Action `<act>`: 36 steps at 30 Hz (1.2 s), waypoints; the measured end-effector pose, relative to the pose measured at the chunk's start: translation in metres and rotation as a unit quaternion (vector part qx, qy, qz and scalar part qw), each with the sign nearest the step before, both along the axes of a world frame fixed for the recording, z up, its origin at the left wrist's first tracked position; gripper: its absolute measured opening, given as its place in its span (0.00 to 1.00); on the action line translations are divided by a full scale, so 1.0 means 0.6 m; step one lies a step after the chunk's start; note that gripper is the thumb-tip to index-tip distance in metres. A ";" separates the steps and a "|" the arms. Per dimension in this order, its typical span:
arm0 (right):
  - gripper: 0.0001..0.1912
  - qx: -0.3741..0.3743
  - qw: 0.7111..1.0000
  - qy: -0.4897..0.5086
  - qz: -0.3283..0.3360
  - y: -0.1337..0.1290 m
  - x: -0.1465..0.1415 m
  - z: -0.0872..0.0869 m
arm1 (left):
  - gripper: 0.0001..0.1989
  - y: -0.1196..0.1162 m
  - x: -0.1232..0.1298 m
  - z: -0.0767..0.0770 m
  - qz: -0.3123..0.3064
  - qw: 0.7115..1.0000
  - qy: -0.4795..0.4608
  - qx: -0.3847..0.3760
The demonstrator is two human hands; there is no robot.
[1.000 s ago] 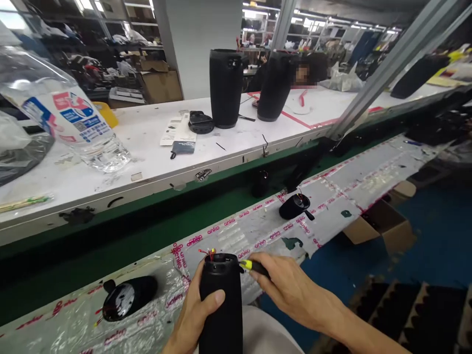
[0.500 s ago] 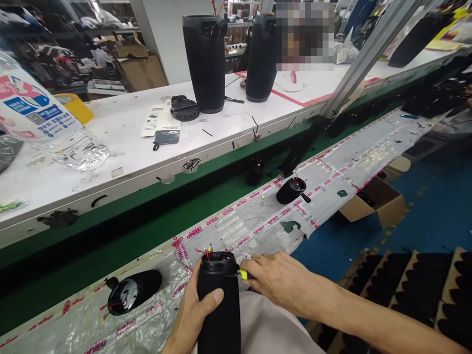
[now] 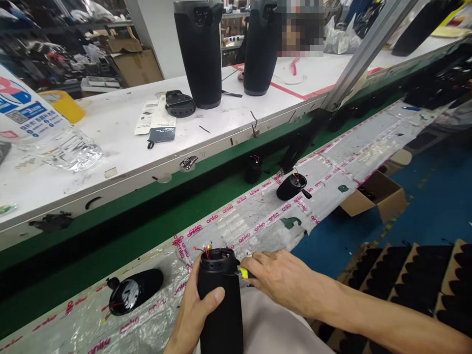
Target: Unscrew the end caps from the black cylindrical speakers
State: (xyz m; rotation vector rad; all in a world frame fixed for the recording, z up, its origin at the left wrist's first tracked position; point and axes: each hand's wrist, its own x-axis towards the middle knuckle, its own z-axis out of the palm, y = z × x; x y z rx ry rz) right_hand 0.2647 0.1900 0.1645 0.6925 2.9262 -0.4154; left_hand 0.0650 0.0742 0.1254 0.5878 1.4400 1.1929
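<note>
A black cylindrical speaker body (image 3: 221, 307) stands upright in front of my lap, its top end open. Thin red wires with a yellow plug (image 3: 208, 252) stick out of that opening. Around the speaker's left side my left hand (image 3: 197, 302) is wrapped, thumb across the front. My right hand (image 3: 271, 275) is closed on a small bright-yellow tool (image 3: 244, 272), held against the right side of the rim. Its tip is hidden, so its exact kind does not show. Left of my hands, another speaker body (image 3: 136, 291) lies on the plastic-covered ledge, wires hanging out.
Along the ledge lies a further open speaker (image 3: 291, 187). On the white bench are two upright speakers (image 3: 202, 59) (image 3: 261, 54), a black end cap (image 3: 180, 103), yellow tape (image 3: 65, 105) and a plastic bottle (image 3: 33, 110). Trays of black parts (image 3: 401, 285) and a cardboard box (image 3: 379, 199) sit lower right.
The view has shifted slightly, with the bench sitting a little higher and further left. Both hands keep their grip, and the yellow tool stays at the speaker's rim.
</note>
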 end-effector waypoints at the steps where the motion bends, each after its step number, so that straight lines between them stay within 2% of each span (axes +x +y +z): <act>1: 0.09 0.001 1.000 0.000 0.000 0.000 0.001 0.000 | 0.40 -0.001 -0.001 -0.002 -0.001 1.000 0.002 0.001; 9: 0.10 0.010 1.000 0.004 -0.002 0.003 0.003 -0.001 | 0.44 -0.001 -0.002 -0.012 0.025 0.999 0.019 -0.012; 12: 0.10 0.022 1.000 0.001 0.000 0.002 0.002 0.002 | 0.46 -0.002 -0.002 -0.014 0.038 0.998 0.042 -0.013; 17: 0.07 0.046 0.999 -0.026 -0.006 -0.006 0.000 0.003 | 0.49 -0.008 -0.008 -0.024 0.023 0.993 0.112 -0.022; 20: 0.08 0.058 0.998 -0.033 -0.001 -0.010 -0.001 0.001 | 0.50 -0.013 -0.008 -0.028 0.028 0.990 0.134 -0.036; 24: 0.08 0.068 0.997 -0.041 0.013 -0.010 -0.003 -0.001 | 0.48 -0.018 0.001 -0.023 0.041 0.986 0.155 -0.037; 28: 0.07 0.082 0.994 -0.062 0.037 -0.008 -0.003 -0.002 | 0.51 -0.019 0.012 -0.011 0.040 0.978 0.194 -0.071; 31: 0.11 0.098 0.991 -0.077 0.049 -0.011 -0.004 -0.005 | 0.51 -0.019 0.020 -0.005 0.040 0.971 0.221 -0.084; 34: 0.15 0.110 0.989 -0.081 0.058 -0.014 -0.004 -0.009 | 0.50 -0.020 0.020 -0.008 0.042 0.968 0.231 -0.085; 36: 0.13 0.103 0.991 -0.069 0.054 -0.012 -0.005 -0.012 | 0.50 -0.022 0.012 -0.014 0.035 0.969 0.232 -0.081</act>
